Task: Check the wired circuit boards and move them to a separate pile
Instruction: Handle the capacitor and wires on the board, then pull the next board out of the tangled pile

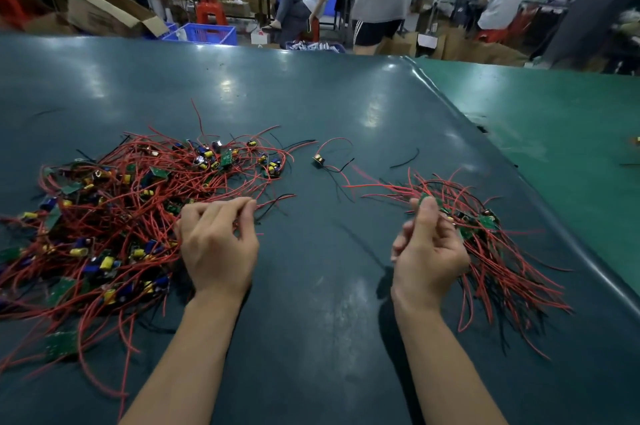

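1. Looking down from the head view onto a dark green desk (329, 106), with both bare forearms reaching forward.
2. Sprawling at the left: a big tangled pile of wired circuit boards (114, 216) — red and black leads, green boards, yellow and blue parts.
3. Resting at that pile's near right edge: the left hand (216, 244), back up, fingers curled, fingertips (247, 208) pinching among red wires; which wire exactly cannot be told.
4. Lying at the right, well apart from the big pile: a smaller separate pile (485, 244) of boards with leads fanning toward the near right.
5. Raised beside the smaller pile: the right hand (427, 248), fingers curled, thumb and finger pinching a small green board (425, 198) at the pile's top edge.
6. Sitting alone between the piles, farther back: a single board (318, 160) with one red and one black lead.
7. Standing and sitting beyond the desk — blurred people, a blue crate (207, 32), cardboard boxes (104, 9).
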A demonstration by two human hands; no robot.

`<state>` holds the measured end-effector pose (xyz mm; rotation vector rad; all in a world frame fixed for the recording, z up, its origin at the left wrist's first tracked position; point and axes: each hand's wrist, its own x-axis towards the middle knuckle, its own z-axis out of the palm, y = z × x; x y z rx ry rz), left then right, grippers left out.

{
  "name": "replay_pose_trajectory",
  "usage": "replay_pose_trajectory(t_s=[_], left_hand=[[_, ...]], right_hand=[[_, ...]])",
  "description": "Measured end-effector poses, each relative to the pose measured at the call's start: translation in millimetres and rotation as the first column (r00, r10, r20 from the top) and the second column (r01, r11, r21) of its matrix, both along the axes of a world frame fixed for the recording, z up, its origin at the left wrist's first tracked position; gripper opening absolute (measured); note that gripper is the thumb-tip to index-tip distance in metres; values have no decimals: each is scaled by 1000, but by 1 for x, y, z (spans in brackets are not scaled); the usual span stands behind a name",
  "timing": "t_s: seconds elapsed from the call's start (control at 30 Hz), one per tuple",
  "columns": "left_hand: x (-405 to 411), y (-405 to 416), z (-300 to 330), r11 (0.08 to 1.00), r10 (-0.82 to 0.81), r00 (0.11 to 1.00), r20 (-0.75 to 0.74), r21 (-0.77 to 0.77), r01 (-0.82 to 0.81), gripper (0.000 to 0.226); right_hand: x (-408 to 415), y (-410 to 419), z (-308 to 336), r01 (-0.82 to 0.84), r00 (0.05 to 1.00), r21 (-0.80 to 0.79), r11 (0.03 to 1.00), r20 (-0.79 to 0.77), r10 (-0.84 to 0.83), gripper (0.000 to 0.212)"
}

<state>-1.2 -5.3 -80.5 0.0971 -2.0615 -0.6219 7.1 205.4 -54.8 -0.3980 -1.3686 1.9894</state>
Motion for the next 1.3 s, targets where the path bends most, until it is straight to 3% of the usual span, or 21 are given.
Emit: replay_pose_trajectory(t_s=[0.1, 0.2, 0.33, 0.53, 0.63, 0.7, 0.8, 0.87, 0.97, 1.07, 1.2, 1.3], left_hand=[[0, 4, 0, 995, 94, 991, 97, 4, -95, 13], [0, 8, 3, 981, 190, 949, 251, -14, -192, 25], [1, 6, 4, 963, 266, 798, 541, -105, -250, 35], [-4, -3, 22, 951, 310, 708, 634, -204, -234, 29], [-11, -14, 33, 976, 220, 647, 730, -161, -150, 18], [-11, -22, 41, 991, 101, 701, 706, -13, -130, 15], [-6, -33, 54, 981, 67, 829, 555, 113, -155, 15], [-4, -38, 57, 994, 39, 787, 616, 55, -92, 11], [0, -38, 54, 997, 51, 606, 794, -79, 20, 17], [-1, -40, 53, 990, 95, 600, 795, -139, 28, 29], [-2, -40, 59, 945, 209, 523, 826, -308, 110, 26], [-1, -44, 67, 936, 228, 611, 758, -343, 76, 22]], right_hand=[[-8, 10, -2, 70, 995, -205, 976, 89, -53, 27], [-11, 9, -7, 3, 985, -238, 971, 166, 37, 23], [-12, 8, -9, -53, 978, -145, 988, 193, 81, 17], [-7, 0, -12, -243, 948, 97, 965, 234, 215, 23], [-6, -4, -14, -260, 947, 187, 947, 241, 212, 23], [-8, -4, -16, -264, 947, 215, 940, 242, 211, 23], [-10, -4, -18, -276, 944, 239, 931, 249, 216, 23], [-11, -4, -19, -287, 941, 247, 926, 256, 223, 24], [-11, -4, -20, -300, 935, 262, 917, 270, 228, 24], [-10, -5, -21, -314, 931, 283, 906, 281, 235, 24], [-9, -4, -22, -322, 929, 311, 894, 286, 235, 23], [-9, -4, -23, -324, 929, 308, 894, 283, 239, 24]])
